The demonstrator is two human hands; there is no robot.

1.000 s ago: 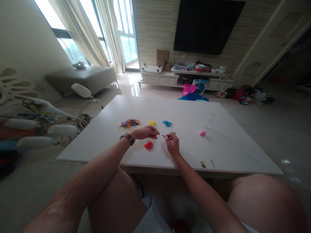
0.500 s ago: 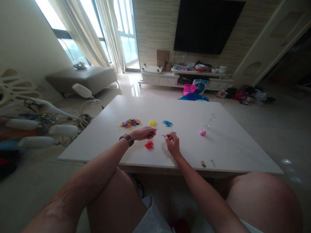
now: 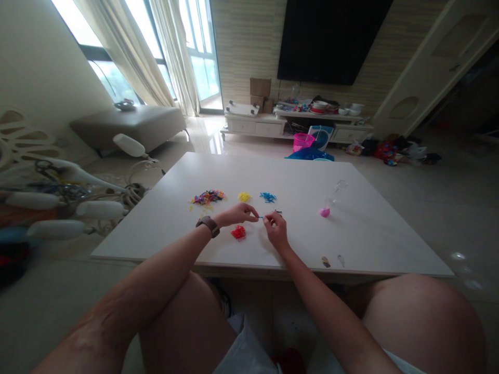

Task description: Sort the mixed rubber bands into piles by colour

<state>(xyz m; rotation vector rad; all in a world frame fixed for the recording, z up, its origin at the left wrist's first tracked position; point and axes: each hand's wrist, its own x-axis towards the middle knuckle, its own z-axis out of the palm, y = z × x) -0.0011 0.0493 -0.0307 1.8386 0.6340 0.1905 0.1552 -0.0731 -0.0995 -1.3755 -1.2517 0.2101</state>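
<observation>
Above the middle of the white table (image 3: 296,182), a thin short blue strip (image 3: 261,217) spans the gap between my two hands. My left hand (image 3: 238,214), with a watch on its wrist, pinches the strip's left end between thumb and forefinger. The other end is pinched by the fingertips of my right hand (image 3: 276,228). A small red pile (image 3: 238,232) lies just below my left hand. Behind the hands are a yellow pile (image 3: 244,196) and a blue pile (image 3: 268,197) of similar small pieces. Small black pieces (image 3: 278,212) lie partly hidden behind my right hand.
A larger mixed-colour pile (image 3: 209,197) lies at the left. Toward the right are a pink lump (image 3: 325,212) and a clear plastic item (image 3: 340,185). A small yellow-and-dark flat piece (image 3: 326,262) lies by the near edge. A lamp with white shades (image 3: 99,209) stands left of the table.
My left hand has moved right, and its thumb and forefinger now meet the free left end of the blue strip. My right hand stays almost in place, still pinching it.
</observation>
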